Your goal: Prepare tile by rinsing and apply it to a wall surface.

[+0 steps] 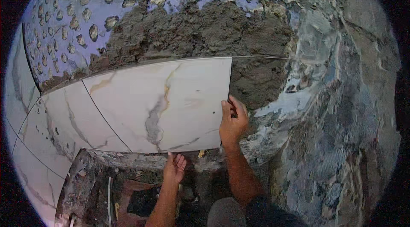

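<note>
A white marble-patterned tile (192, 103) with grey and gold veins lies against a bed of rough dark mortar (205, 28). My right hand (234, 120) grips the tile's right edge, its thumb at the edge and the other fingers curled. Below the tile's lower edge is my left hand (174, 169), palm turned up and fingers loosely bent. Its thumb tip reaches the tile's lower edge, while the fingers hold nothing. To the left, another matching tile (70, 118) adjoins along a thin dark joint. Bare mortar shows right of the tile.
A thin string (260, 57) runs rightward from the tile's top corner. Above the mortar is a purple, chipped wall (96, 7). Rough grey plaster (320, 141) covers the right side. Dark rubble and a black piece of material (142, 202) lie below; more veined tiles (36, 163) stand far left.
</note>
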Tool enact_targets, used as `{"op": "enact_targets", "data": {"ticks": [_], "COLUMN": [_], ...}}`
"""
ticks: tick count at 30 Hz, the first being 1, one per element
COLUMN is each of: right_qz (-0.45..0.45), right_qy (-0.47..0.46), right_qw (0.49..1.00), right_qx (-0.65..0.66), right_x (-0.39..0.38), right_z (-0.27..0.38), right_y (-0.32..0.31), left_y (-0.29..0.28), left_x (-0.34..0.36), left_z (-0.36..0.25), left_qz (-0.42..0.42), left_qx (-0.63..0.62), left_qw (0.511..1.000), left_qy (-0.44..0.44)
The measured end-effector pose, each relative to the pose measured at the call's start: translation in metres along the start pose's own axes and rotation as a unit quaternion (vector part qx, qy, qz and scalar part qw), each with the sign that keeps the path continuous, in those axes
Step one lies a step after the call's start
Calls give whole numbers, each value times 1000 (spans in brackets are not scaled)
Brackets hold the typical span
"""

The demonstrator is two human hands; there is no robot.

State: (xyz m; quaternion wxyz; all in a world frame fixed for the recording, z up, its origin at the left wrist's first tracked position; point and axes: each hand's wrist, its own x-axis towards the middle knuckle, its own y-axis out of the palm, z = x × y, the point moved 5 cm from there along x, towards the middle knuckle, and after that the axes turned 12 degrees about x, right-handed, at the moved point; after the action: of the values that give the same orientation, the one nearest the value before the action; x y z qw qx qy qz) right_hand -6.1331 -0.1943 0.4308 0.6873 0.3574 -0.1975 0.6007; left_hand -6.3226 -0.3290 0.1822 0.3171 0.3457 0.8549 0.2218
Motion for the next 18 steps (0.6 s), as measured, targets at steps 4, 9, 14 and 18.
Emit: {"op": "enact_targets", "data": {"ticks": [4,9,14,18], "right_qz": [3,-13,-14,17], "right_qy": [18,17,5,25], "right_qw": [999,996,998,998], "right_qx": [28,84,62,51], "right_x": [8,9,2,-17], "right_z": [-7,-13,-18,-39], "right_y": [6,6,1,-4], "left_y": [1,6,17,3], "left_x": [14,17,14,27], "left_z": [-2,5,9,19], "left_qz": [-3,-73,-53,-9], "left_qx": [-7,-46,-88,-115], "left_qw": [1000,996,995,993], "left_qy": [19,7,0,16]}}
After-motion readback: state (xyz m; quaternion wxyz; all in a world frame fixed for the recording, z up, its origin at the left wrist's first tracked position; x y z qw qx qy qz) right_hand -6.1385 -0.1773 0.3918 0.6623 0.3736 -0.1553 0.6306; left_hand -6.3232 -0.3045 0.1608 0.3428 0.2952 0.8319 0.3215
